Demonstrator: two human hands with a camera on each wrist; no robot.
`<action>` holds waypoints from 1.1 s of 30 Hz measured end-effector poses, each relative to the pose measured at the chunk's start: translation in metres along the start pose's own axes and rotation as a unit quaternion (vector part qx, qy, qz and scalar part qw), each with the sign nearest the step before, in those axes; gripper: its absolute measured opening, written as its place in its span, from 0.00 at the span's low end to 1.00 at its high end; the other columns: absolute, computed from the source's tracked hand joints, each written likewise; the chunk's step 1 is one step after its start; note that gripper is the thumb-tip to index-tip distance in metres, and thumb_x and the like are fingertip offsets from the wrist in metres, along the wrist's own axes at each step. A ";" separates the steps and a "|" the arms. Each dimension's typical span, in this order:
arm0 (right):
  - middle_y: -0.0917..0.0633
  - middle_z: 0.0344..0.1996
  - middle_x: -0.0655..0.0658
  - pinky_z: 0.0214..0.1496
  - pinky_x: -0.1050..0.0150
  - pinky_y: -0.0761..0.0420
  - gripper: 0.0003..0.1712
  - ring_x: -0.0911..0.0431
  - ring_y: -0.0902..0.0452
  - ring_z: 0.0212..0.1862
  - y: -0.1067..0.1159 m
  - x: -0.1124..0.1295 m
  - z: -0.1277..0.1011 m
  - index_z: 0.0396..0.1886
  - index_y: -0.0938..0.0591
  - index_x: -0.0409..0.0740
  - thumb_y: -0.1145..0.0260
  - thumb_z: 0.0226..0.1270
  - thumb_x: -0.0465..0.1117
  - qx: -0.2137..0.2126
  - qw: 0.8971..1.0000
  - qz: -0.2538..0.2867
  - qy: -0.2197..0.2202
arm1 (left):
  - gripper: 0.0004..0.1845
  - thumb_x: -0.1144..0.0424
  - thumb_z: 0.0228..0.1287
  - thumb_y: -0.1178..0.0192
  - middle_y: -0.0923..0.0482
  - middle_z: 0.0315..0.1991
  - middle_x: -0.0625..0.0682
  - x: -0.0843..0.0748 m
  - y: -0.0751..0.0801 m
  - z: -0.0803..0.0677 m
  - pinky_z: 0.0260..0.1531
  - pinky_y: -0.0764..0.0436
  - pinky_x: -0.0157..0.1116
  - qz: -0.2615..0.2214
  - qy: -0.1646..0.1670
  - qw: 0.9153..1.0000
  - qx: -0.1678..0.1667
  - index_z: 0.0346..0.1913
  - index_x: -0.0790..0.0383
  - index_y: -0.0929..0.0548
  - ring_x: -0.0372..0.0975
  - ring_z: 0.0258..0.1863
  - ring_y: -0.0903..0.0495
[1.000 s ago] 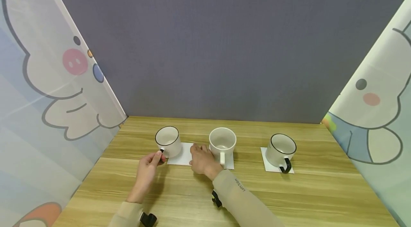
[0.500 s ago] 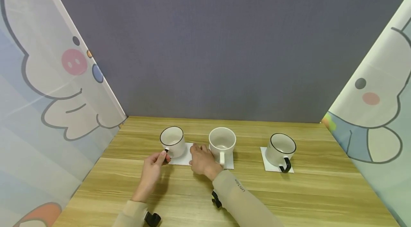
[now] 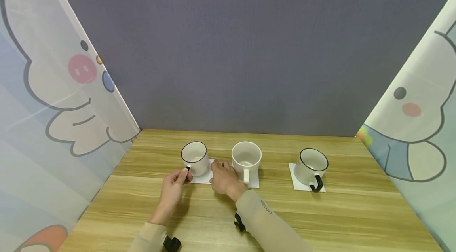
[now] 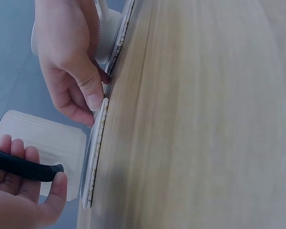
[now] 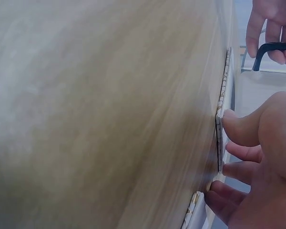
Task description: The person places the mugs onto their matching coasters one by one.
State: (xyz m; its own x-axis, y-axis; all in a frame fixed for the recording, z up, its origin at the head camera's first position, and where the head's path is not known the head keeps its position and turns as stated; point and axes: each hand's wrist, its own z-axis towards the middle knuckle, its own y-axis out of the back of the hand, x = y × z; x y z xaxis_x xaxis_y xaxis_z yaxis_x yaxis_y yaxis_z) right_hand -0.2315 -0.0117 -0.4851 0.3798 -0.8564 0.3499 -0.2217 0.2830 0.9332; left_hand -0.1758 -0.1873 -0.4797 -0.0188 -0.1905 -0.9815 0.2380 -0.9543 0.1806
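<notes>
In the head view my left hand (image 3: 172, 190) pinches the black handle (image 4: 24, 167) of a white, black-rimmed mug (image 3: 194, 158). This mug is upright over the left white coaster (image 3: 202, 179); whether its base touches the coaster cannot be told. My right hand (image 3: 225, 178) holds that coaster's right end, the thumb at its near edge and the bent fingers farther along, as the right wrist view shows. Just right of this hand, a plain white mug (image 3: 246, 154) stands on a second coaster (image 3: 254, 180), its handle towards me.
Farther right, another black-rimmed white mug (image 3: 312, 165) with a black handle stands on its own coaster (image 3: 294, 177). A grey panel (image 3: 242, 54) closes off the back of the wooden table (image 3: 338, 220). Cartoon-printed sheets (image 3: 42, 125) flank both sides.
My left hand has moved the black-rimmed mug to the right, farther over the left coaster. The right hand has stayed in place on that coaster.
</notes>
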 end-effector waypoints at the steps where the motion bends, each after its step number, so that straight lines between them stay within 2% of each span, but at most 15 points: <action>1: 0.33 0.76 0.42 0.69 0.51 0.33 0.24 0.45 0.36 0.69 0.000 0.000 0.000 0.63 0.25 0.45 0.33 0.71 0.46 -0.001 1.000 0.001 0.000 | 0.18 0.64 0.79 0.47 0.19 0.33 0.57 0.000 0.000 0.000 0.44 0.19 0.32 0.001 0.000 1.000 0.001 0.36 0.78 0.17 0.38 0.36 0.20; 17: 0.34 0.76 0.42 0.70 0.51 0.34 0.27 0.45 0.37 0.69 0.001 0.001 -0.002 0.66 0.26 0.45 0.33 0.71 0.45 0.000 1.000 0.016 -0.005 | 0.19 0.63 0.80 0.48 0.19 0.32 0.56 -0.002 -0.004 -0.004 0.45 0.19 0.35 0.001 -0.001 1.000 0.018 0.35 0.77 0.18 0.37 0.37 0.22; 33: 0.33 0.75 0.41 0.71 0.50 0.34 0.29 0.45 0.36 0.70 -0.001 0.002 -0.002 0.68 0.27 0.44 0.33 0.71 0.46 -0.003 1.000 0.013 -0.006 | 0.19 0.62 0.79 0.46 0.18 0.31 0.57 -0.003 -0.012 -0.005 0.47 0.17 0.38 -0.002 0.008 1.000 0.002 0.36 0.77 0.16 0.38 0.36 0.20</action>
State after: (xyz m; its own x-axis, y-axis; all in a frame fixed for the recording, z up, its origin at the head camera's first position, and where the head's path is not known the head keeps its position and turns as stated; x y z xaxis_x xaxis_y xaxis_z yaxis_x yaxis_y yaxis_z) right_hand -0.2287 -0.0123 -0.4850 0.3626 -0.8539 0.3733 -0.2262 0.3079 0.9241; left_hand -0.1739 -0.1738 -0.4793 -0.0033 -0.1824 -0.9832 0.2342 -0.9560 0.1766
